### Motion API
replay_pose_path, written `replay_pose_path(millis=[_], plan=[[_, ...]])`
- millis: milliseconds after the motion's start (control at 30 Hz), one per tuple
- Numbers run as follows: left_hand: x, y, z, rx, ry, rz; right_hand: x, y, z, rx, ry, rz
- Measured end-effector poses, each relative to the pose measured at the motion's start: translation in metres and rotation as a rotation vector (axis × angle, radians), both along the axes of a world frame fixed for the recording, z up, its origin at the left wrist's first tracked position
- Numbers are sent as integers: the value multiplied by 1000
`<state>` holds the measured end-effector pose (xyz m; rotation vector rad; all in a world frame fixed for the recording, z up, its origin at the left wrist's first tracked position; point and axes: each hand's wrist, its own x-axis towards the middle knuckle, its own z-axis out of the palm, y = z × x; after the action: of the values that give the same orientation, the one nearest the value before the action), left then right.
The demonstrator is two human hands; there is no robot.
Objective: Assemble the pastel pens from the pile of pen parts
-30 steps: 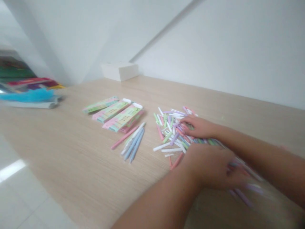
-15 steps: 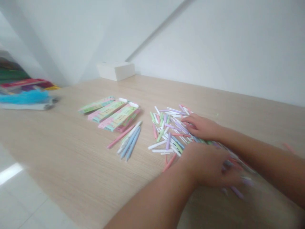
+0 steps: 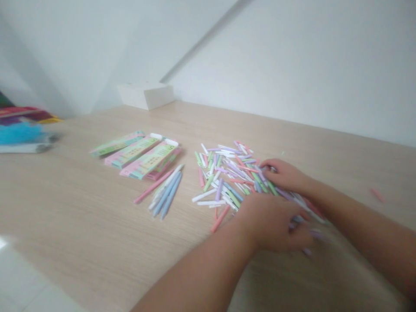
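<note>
A pile of slim pastel pen parts, in white, green, purple, pink and blue, is spread on the table. My right hand rests at the pile's right side, its fingers curled at the pieces. What lies between those fingertips I cannot make out. Nearer to me, my left hand is curled at the pile's front edge. Pale and purple pen pieces show among its blurred fingers, and one purple piece juts out below. My forearms hide part of the pile.
Left of the pile lie several whole pens side by side. Behind them are patterned pen boxes. A white box stands by the wall. A blue fluffy item sits far left; a lone pink piece lies at right.
The view has swung to the right. My right hand has drawn back rightward over the pile and its fingers have curled, uncovering more pieces. My left hand stays near the front edge.
</note>
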<state>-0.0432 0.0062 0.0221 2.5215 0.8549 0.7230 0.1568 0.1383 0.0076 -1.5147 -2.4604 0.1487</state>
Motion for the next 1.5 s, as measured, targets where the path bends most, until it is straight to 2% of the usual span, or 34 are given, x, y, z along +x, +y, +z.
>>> replay_pose_path(millis=[167, 500, 667, 767, 900, 1033, 1300, 1500], plan=[[0, -1, -1, 40, 37, 45, 19, -1, -5, -58, -109, -36], [3, 0, -7, 36, 44, 99, 23, 4, -17, -8, -82, -28], [4, 1, -9, 38, 67, 111, 26, 7, -15, 14, -75, -39], [4, 0, -10, 48, 72, 118, 18, 5, -9, 49, -57, 12], [4, 0, -8, 13, 78, 116, -3, 1, -2, -19, -51, 97], [4, 0, -6, 7, 60, 117, -14, 2, -2, 23, -108, 86], [4, 0, -7, 17, 66, 115, -22, -5, 3, 42, -212, 159], [1, 1, -8, 3, 26, 177, -31, -13, 7, -26, -274, 118]])
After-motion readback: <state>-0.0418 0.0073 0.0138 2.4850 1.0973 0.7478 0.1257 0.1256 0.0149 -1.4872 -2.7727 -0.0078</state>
